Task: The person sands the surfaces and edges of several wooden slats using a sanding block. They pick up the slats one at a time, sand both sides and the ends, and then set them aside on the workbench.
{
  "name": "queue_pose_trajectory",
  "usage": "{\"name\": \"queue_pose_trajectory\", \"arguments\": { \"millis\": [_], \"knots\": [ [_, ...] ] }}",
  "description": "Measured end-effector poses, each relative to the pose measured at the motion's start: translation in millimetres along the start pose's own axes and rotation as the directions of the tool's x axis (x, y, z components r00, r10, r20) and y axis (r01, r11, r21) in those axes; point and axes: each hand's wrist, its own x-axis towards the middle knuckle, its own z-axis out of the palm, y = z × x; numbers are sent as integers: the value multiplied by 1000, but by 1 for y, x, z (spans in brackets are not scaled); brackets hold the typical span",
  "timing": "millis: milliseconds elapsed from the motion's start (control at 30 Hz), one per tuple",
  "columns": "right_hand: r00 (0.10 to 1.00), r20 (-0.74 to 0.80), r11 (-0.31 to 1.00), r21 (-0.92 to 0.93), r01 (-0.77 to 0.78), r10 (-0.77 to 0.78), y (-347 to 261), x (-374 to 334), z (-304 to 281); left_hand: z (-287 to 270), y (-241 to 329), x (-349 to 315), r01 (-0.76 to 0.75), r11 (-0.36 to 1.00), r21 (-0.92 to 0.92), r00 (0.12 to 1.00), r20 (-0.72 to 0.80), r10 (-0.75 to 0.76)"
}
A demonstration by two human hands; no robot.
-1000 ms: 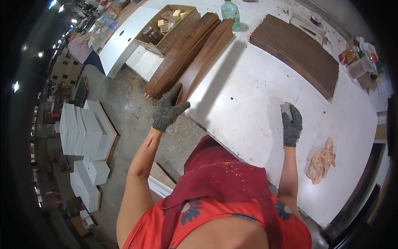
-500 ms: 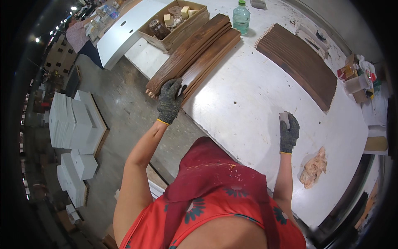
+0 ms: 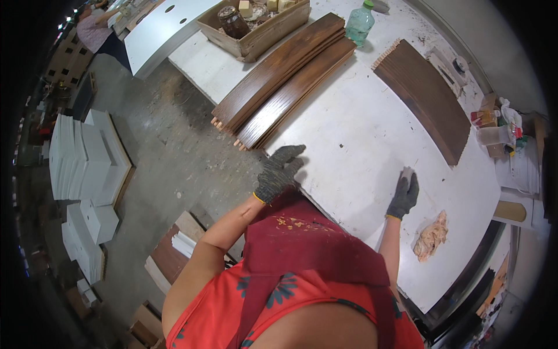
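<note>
My left hand (image 3: 280, 173), in a dark grey knit glove, hovers by the near edge of the white table (image 3: 349, 174). Its fingers are apart and hold nothing. Just beyond it lie two stacks of dark brown wooden slats, a left stack (image 3: 279, 72) and a glossy right stack (image 3: 296, 96), with pegs poking from their near ends. My right hand (image 3: 404, 195), also gloved, is closed around a small pale grey pad (image 3: 408, 172), of which only the tip shows. Beside that hand is a crumpled beige cloth (image 3: 431, 237). Farther right rests a group of dark brown slats (image 3: 427, 96).
At the back stands a wooden box (image 3: 256, 43) holding a jar and pale blocks, near a green-capped bottle (image 3: 360, 24). White panels (image 3: 81, 157) are stacked on the floor at left. Clutter (image 3: 500, 128) lines the right side. Another person (image 3: 96, 32) is at far left.
My left hand has let go of the slat stacks and moved right and nearer to me. My right hand stays in about the same place, with less of the pad showing. The view has shifted slightly.
</note>
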Motion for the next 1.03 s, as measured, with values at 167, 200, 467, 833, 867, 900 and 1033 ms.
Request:
{"name": "queue_pose_trajectory", "arguments": {
  "millis": [167,200,467,833,867,900,1033],
  "knots": [
    [997,20,987,-141,73,-71,1,-58,-10,11,-22,11,-94,988,120,968,244,63],
    [997,23,984,-164,72,-69,-7,-65,-6,12,-24,11,-101,985,137,957,285,59],
    [996,9,980,-179,84,-84,-27,-78,-3,58,-46,46,-501,786,364,844,1,537],
    [987,-94,978,175,-112,130,-5,-23,-7,115,-19,48,-308,939,-154,402,874,275],
    [979,-92,930,341,-139,180,1,-16,-9,114,-11,43,-263,962,-76,357,918,170],
    [983,-117,966,236,-110,140,4,-9,-9,114,-15,42,-334,935,-122,389,885,254],
    [985,-104,976,187,-114,135,9,-1,-12,115,-24,41,-86,994,-70,634,766,109]
  ]
}}
